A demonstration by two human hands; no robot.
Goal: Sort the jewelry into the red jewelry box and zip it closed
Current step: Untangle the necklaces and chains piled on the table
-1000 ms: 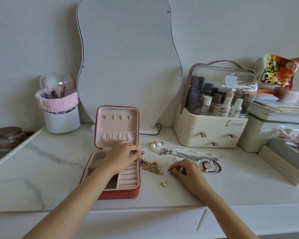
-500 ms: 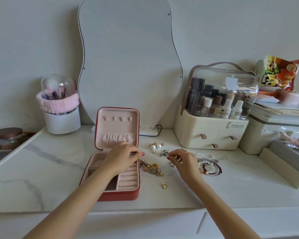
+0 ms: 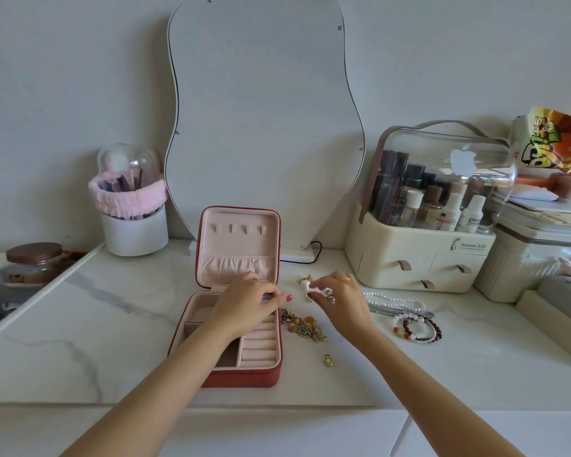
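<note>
The red jewelry box (image 3: 244, 377) lies open on the marble top, its pink lid (image 3: 238, 245) upright. My left hand (image 3: 248, 305) rests over the box's right rim, fingers curled inside and thumb outside, gripping that rim. Just right of the box, my right hand (image 3: 340, 298) pinches a pearl earring (image 3: 305, 285) at its fingertips; a small silver piece (image 3: 330, 296) shows under its fingers. A gold charm chain (image 3: 302, 326) and a small gold ring (image 3: 327, 360) lie beside the box. Pearl and bead necklaces (image 3: 398, 306) and bracelets (image 3: 417, 329) lie further right.
A wavy mirror (image 3: 264, 120) leans on the wall behind the box. A cream cosmetics organizer (image 3: 419, 258) stands at back right, with storage boxes (image 3: 528, 265) and a snack bag (image 3: 554, 143) beyond. A white brush holder (image 3: 134, 232) and a glass jar (image 3: 33, 262) sit at left.
My right hand moved from the table near the small ring up and back to the pearl earrings and now pinches one. My left hand stayed on the box rim.
</note>
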